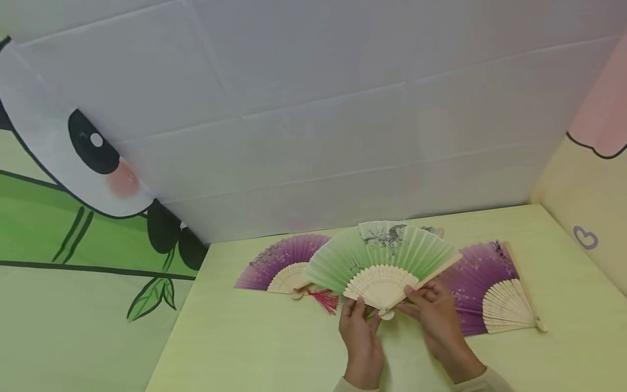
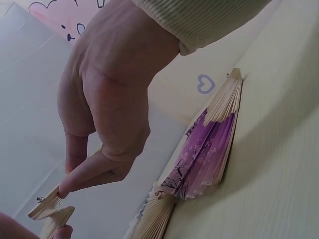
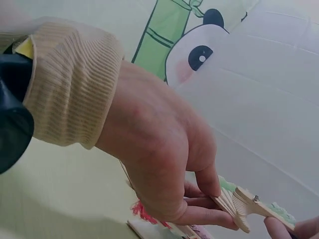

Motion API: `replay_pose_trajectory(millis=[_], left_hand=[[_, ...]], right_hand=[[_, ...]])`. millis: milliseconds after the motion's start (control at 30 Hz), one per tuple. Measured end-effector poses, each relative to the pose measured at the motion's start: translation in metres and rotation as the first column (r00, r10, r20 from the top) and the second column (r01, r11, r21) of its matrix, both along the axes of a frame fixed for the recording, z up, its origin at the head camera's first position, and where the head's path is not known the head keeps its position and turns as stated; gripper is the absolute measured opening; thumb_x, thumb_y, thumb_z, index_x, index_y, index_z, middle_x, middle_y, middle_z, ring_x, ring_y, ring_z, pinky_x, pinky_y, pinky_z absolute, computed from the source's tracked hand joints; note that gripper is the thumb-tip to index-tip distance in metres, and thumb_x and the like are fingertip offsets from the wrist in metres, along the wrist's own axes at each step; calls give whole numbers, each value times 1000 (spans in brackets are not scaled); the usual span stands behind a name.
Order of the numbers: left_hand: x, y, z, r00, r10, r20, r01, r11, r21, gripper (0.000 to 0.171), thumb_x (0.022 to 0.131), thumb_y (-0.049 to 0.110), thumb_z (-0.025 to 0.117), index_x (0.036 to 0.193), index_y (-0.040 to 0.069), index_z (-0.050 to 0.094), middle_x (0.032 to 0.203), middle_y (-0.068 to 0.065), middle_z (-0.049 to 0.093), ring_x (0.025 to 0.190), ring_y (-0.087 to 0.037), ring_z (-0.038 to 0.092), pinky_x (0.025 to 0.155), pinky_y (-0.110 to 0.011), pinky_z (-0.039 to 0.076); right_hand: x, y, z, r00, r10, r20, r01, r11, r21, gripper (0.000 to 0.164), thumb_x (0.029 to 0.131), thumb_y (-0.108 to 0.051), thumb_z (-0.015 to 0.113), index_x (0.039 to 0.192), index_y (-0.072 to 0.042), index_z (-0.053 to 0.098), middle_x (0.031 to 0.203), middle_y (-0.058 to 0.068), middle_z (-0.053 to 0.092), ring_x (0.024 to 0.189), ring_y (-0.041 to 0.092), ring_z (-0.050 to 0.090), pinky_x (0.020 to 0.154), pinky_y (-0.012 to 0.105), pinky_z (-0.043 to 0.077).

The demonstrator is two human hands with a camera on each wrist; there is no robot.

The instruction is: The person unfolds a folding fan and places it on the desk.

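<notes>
A green folding fan [image 1: 325, 267] with a dark branch print and pale sticks is spread wide in the head view, lifted over the yellow tabletop. My left hand [image 1: 361, 337] pinches its left edge low down, close to the pivot. Along the right outer stick, my right hand [image 1: 438, 316] grips with thumb and fingers. The fan's pivot end [image 2: 50, 204] shows at the lower left of the left wrist view. Its fanned stick bases [image 3: 239, 204] show between fingers in the right wrist view.
A purple fan [image 1: 289, 253] with a red tassel [image 1: 324, 300] lies behind on the left. Another purple fan [image 1: 482, 272] lies open at the right. Part of a further fan [image 1: 432, 230] peeks from behind the green one. Decorated walls [image 1: 294, 152] border the table [image 1: 245, 348].
</notes>
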State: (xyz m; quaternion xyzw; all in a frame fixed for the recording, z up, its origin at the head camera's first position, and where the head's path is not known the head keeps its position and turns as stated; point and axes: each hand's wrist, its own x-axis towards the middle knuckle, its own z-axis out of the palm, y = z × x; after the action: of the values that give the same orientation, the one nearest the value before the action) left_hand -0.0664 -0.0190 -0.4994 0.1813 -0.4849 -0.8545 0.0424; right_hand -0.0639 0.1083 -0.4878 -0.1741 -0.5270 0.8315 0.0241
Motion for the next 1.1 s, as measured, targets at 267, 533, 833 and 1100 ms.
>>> replay_pose_trajectory(millis=[267, 533, 833, 1100], left_hand=[[0, -9, -3, 999, 33, -23, -33, 999, 21, 24, 111, 9, 45, 131, -5, 50, 116, -11, 61, 102, -19, 63, 89, -34, 62], [2, -19, -7, 995, 100, -16, -100, 995, 0, 25, 113, 6, 40, 132, -9, 45, 120, -14, 60, 102, -17, 63, 94, -35, 61], [3, -33, -6, 985, 174, -14, -175, 984, -23, 27, 114, 8, 35, 136, -7, 40, 123, -13, 56, 104, -15, 60, 94, -31, 60], [3, -50, -5, 960, 277, 37, -274, 959, -67, 39, 115, 12, 27, 148, -10, 28, 139, -22, 45, 117, -23, 52, 89, -25, 57]], right_hand=[[-2, -14, -5, 1000, 0, -7, 0, 999, -36, 40, 106, 6, 54, 143, 13, 39, 105, 2, 66, 93, 8, 71, 90, 32, 64], [-1, -29, -10, 1000, -10, -5, 9, 997, -76, 41, 107, 5, 53, 144, 11, 37, 108, 6, 64, 95, 10, 70, 91, 34, 64], [-4, -53, -12, 1000, 3, -8, -4, 994, -114, 44, 108, 4, 53, 147, 10, 34, 130, 20, 59, 104, 12, 69, 93, 35, 63], [-1, -79, -19, 997, 75, -2, -75, 987, -143, 46, 108, 2, 54, 147, 11, 32, 143, 32, 51, 123, 35, 65, 93, 39, 63]])
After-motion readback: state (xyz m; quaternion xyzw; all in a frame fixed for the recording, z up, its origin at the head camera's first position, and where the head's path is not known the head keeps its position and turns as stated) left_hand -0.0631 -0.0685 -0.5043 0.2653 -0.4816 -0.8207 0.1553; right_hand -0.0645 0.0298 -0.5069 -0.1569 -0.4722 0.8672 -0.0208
